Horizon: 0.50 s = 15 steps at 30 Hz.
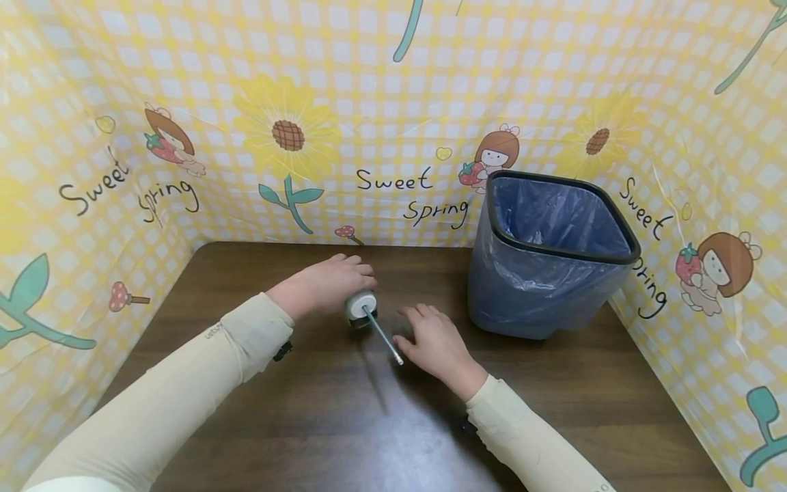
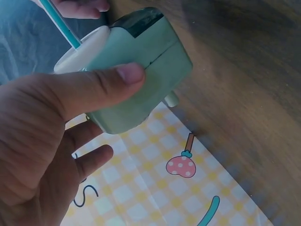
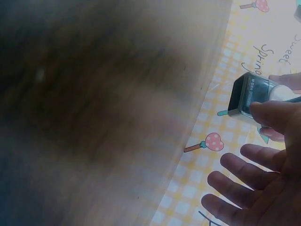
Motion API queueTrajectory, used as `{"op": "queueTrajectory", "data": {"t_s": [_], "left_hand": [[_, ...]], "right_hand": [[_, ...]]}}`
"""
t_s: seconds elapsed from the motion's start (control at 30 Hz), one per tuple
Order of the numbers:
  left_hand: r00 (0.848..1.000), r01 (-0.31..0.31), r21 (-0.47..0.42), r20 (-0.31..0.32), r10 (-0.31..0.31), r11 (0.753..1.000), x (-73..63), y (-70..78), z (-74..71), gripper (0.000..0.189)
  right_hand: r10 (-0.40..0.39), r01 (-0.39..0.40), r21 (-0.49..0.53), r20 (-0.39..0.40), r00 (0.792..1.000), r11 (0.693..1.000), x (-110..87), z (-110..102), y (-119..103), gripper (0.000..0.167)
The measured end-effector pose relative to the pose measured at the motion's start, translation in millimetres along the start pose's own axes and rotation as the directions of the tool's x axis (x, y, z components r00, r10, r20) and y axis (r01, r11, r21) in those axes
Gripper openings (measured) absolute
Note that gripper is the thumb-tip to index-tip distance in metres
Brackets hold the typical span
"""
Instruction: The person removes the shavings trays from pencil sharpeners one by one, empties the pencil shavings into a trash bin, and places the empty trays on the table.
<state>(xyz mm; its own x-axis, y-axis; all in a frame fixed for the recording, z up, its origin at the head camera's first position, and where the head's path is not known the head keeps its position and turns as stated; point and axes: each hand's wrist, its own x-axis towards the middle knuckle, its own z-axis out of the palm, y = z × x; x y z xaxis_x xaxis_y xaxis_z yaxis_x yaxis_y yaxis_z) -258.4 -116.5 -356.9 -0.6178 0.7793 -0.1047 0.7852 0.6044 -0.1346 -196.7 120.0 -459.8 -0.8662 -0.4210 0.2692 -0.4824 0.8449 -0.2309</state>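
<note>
A pale green pencil sharpener with a dark see-through panel and a white round front is gripped by my left hand, its thumb pressed along the side. In the left wrist view a small knob sticks out of its body. A teal pencil is stuck into the white front, its free end slanting toward me and to the right. My right hand is just right of the pencil, apart from it, fingers loosely spread and holding nothing. In the right wrist view its thumb overlaps the sharpener.
A blue-grey waste bin with a black rim and a clear bag lining stands at the back right of the dark wooden table. Yellow checked cloth with printed figures hangs around the back and sides.
</note>
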Motion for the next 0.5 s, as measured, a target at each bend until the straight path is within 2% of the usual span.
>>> {"op": "queueTrajectory", "data": {"t_s": [0.3, 0.5], "left_hand": [[1.0, -0.008, -0.025, 0.002, 0.008, 1.0, -3.8, -0.7, -4.9, 0.062], [1.0, 0.003, -0.05, 0.007, -0.002, 0.999, -2.3, 1.1, -9.6, 0.063]], "right_hand": [[-0.033, 0.033, -0.013, -0.009, 0.999, 0.999, -0.6, 0.2, -1.6, 0.048], [-0.038, 0.038, 0.046, 0.012, 0.999, 0.998, -1.2, -1.0, -0.5, 0.052]]}}
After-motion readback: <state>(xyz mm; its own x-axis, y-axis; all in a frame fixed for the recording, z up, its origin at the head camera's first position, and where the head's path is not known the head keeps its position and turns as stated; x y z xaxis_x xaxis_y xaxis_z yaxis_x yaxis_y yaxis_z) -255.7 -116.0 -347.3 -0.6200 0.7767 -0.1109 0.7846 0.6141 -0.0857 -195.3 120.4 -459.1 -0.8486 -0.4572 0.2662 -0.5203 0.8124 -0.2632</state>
